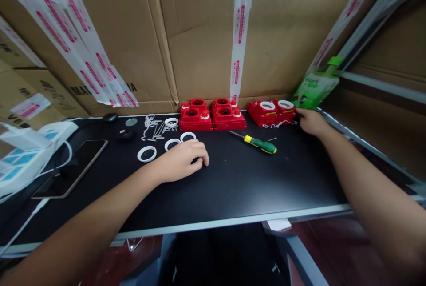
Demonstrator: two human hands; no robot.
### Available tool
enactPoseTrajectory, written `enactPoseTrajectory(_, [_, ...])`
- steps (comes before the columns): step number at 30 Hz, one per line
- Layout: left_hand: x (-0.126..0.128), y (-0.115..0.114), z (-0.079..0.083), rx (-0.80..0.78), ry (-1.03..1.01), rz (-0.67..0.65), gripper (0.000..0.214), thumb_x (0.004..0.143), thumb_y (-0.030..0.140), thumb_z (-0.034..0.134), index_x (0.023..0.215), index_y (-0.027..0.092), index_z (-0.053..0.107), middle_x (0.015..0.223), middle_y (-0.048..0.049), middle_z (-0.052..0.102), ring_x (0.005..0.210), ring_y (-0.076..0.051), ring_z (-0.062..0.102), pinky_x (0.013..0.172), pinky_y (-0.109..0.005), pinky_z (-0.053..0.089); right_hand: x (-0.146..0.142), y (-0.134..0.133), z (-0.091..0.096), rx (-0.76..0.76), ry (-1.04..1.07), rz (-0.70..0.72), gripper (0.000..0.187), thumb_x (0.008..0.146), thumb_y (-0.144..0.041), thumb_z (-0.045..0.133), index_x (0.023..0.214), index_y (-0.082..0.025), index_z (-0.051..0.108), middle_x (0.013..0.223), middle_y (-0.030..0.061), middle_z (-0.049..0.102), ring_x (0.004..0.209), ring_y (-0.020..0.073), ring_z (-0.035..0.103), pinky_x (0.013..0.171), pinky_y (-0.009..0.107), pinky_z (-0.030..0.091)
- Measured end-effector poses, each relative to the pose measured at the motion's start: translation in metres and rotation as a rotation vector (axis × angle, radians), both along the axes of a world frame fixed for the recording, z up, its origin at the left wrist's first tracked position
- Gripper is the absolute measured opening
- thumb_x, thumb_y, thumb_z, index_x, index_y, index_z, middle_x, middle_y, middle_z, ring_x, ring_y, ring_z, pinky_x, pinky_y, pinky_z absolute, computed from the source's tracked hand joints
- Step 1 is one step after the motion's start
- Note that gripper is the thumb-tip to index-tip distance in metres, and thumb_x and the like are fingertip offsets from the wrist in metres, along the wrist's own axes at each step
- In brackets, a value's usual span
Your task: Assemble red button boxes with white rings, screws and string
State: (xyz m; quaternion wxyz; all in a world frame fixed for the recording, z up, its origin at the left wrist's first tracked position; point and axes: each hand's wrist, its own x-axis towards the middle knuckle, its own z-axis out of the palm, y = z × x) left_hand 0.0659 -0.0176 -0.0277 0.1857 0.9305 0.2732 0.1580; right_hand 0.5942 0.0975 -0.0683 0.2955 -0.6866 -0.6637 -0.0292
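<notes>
My left hand (184,158) rests on the black table (239,184), fingers curled loosely over its surface just below two white rings (172,144); whether it holds anything is hidden. A third white ring (147,153) lies to its left. My right hand (310,121) reaches to the far right and touches the side of a red plastic housing (272,113) that carries two white rings on top. Two more red housings (195,116) (227,115) stand side by side against the cardboard wall.
A green-and-yellow screwdriver (259,144) lies mid-table. A phone (71,168), a mouse (110,117), small metal parts (156,128) and a white box (29,152) sit at the left. A green pouch (316,88) leans at the back right. Cardboard walls close in behind.
</notes>
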Motion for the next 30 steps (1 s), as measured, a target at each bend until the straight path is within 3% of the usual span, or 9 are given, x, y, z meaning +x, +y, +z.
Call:
enactPoseTrajectory(3, [0.001, -0.002, 0.003, -0.002, 0.029, 0.006, 0.025, 0.097, 0.006, 0.054, 0.094, 0.021, 0.073, 0.1, -0.002, 0.073, 0.098, -0.019, 0.066, 0.093, -0.034, 0.05, -0.01, -0.015, 0.02, -0.031, 0.08, -0.093, 0.028, 0.106, -0.034, 0.067, 0.13, -0.021, 0.071, 0.133, 0.0105, 0.071, 0.111, 0.0225, 0.072, 0.094, 0.041, 0.063])
enactPoseTrajectory(4, [0.002, -0.004, 0.005, -0.008, 0.044, 0.013, 0.024, 0.097, 0.006, 0.054, 0.094, 0.021, 0.073, 0.101, -0.0022, 0.074, 0.099, -0.019, 0.066, 0.094, -0.034, 0.051, -0.015, -0.02, 0.028, 0.014, 0.112, -0.137, 0.02, 0.105, -0.018, 0.062, 0.119, -0.016, 0.077, 0.119, 0.0131, 0.077, 0.102, 0.0208, 0.075, 0.089, 0.036, 0.061])
enactPoseTrajectory(6, [0.003, -0.011, 0.011, -0.014, 0.081, 0.029, 0.023, 0.097, 0.007, 0.055, 0.097, 0.021, 0.074, 0.105, -0.003, 0.075, 0.102, -0.02, 0.067, 0.097, -0.035, 0.051, -0.027, -0.029, 0.047, 0.149, 0.169, -0.226, 0.035, 0.096, 0.002, 0.051, 0.11, -0.011, 0.081, 0.103, 0.018, 0.082, 0.094, 0.0197, 0.077, 0.077, 0.029, 0.057])
enactPoseTrajectory(9, [0.003, -0.023, 0.027, 0.001, 0.194, 0.011, 0.018, 0.098, 0.013, 0.059, 0.103, 0.02, 0.075, 0.112, -0.005, 0.076, 0.108, -0.023, 0.069, 0.099, -0.037, 0.052, -0.054, -0.036, 0.076, 0.359, 0.229, -0.304, 0.041, 0.086, 0.005, 0.047, 0.105, -0.006, 0.082, 0.093, 0.0233, 0.082, 0.075, 0.0202, 0.075, 0.059, 0.03, 0.047])
enactPoseTrajectory(15, [-0.024, -0.003, 0.049, 0.101, 0.182, 0.114, 0.018, 0.097, 0.015, 0.059, 0.099, 0.022, 0.076, 0.103, -0.0035, 0.078, 0.101, -0.022, 0.071, 0.092, -0.036, 0.053, -0.136, -0.036, 0.118, 0.499, 0.271, 0.06, 0.029, 0.085, -0.006, 0.053, 0.08, -0.013, 0.081, 0.066, 0.0093, 0.074, 0.062, 0.0166, 0.072, 0.055, 0.024, 0.047])
enactPoseTrajectory(18, [-0.056, 0.032, 0.042, 0.212, 0.015, 0.389, 0.017, 0.095, 0.015, 0.06, 0.094, 0.022, 0.075, 0.098, -0.0026, 0.076, 0.095, -0.02, 0.069, 0.089, -0.035, 0.052, -0.175, -0.03, 0.115, 0.464, 0.255, 0.185, 0.028, 0.084, -0.008, 0.053, 0.08, -0.015, 0.08, 0.068, 0.007, 0.076, 0.066, 0.0168, 0.074, 0.06, 0.024, 0.052])
enactPoseTrajectory(22, [-0.098, 0.06, 0.024, 0.244, -0.075, 0.597, 0.021, 0.096, 0.012, 0.055, 0.097, 0.018, 0.075, 0.1, -0.0071, 0.073, 0.088, -0.02, 0.066, 0.083, -0.035, 0.051, -0.209, -0.029, 0.087, 0.388, 0.174, 0.29, 0.029, 0.085, -0.011, 0.052, 0.078, -0.021, 0.078, 0.072, 0.0036, 0.078, 0.069, 0.0196, 0.075, 0.069, 0.029, 0.055])
enactPoseTrajectory(26, [-0.119, 0.063, 0.014, 0.247, -0.062, 0.636, 0.021, 0.093, 0.01, 0.058, 0.1, 0.019, 0.076, 0.102, -0.0062, 0.071, 0.086, -0.018, 0.065, 0.084, -0.035, 0.051, -0.224, -0.039, 0.06, 0.209, -0.105, 0.428, 0.026, 0.087, -0.016, 0.053, 0.08, -0.024, 0.077, 0.08, 0.0043, 0.082, 0.072, 0.0252, 0.075, 0.07, 0.036, 0.053])
enactPoseTrajectory(30, [-0.125, 0.062, 0.013, 0.24, 0.028, 0.591, 0.025, 0.09, 0.008, 0.06, 0.103, 0.02, 0.076, 0.107, -0.0062, 0.071, 0.094, -0.02, 0.066, 0.088, -0.035, 0.052, -0.229, -0.049, 0.052, 0.061, -0.064, 0.528, 0.027, 0.087, -0.016, 0.051, 0.079, -0.024, 0.075, 0.08, 0.0022, 0.081, 0.072, 0.0234, 0.075, 0.071, 0.035, 0.053])
